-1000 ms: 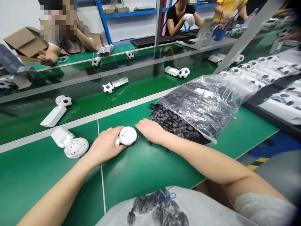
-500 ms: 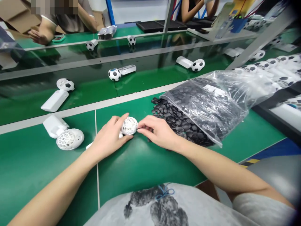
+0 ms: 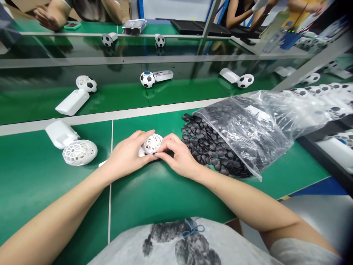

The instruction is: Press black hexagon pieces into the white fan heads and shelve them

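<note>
Left hand (image 3: 127, 156) curled around a white lattice ball (image 3: 152, 143), right hand (image 3: 176, 156) closed on it too, fingers seemingly pinching its side; a loosened grip could let it roll into loose black pieces (image 3: 206, 147) just beyond the right hand

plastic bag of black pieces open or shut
Open: black pieces lie spilled from the mouth of the clear bag onto the green bench.

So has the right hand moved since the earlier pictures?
Yes: the right hand moved left, away from the black pentagon patches, onto the white lattice ball.
</note>
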{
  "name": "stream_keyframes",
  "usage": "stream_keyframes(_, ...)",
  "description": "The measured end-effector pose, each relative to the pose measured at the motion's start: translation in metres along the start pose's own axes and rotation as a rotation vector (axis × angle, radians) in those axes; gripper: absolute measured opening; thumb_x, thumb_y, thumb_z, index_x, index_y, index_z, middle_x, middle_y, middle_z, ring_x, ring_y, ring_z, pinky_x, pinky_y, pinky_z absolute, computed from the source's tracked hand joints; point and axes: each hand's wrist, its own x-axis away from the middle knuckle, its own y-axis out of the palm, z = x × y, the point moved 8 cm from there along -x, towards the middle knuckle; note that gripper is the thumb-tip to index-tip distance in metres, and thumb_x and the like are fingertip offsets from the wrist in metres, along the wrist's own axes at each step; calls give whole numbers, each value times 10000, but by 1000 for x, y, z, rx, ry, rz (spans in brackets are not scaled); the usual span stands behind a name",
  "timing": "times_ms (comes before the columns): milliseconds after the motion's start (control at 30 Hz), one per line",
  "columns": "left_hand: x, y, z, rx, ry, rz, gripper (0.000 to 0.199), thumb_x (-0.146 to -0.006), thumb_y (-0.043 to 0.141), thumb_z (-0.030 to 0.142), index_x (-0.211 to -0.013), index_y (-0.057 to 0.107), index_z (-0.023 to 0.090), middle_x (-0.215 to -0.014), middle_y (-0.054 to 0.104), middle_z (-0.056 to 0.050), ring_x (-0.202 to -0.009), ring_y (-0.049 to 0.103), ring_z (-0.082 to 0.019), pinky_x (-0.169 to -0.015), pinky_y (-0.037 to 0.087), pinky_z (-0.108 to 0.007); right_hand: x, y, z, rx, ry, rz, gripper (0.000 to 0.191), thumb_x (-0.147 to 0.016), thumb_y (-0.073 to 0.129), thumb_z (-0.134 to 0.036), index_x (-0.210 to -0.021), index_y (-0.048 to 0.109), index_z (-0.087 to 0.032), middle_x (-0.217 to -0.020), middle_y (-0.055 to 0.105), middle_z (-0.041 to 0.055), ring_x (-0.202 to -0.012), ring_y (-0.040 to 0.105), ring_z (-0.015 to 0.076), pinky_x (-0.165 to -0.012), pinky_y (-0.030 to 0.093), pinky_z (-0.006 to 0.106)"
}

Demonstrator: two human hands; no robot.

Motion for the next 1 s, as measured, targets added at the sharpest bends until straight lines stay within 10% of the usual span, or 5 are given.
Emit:
stream_keyframes(433,0,1,0,44,37,-47,654,-750,543,489,-1328,359,246,-1238,490,-55,-1091,497,-260,-885,422,-363,3,-2,15,3,230,4,396,-720,651,-249,-1057,447,-213,-1089,506,55,-1001,497,183,-775,446,321)
stream_keyframes(1000,1,7,2,23,41,-47,599,-772,502,517,-1308,359,291,-1259,481,-35,-1086,508,-257,-862,442,-349,-11,-26,26,109,242,-51,245,-742,652,-316,-928,554,-188,-946,579,19,-838,562,132,-716,438,257)
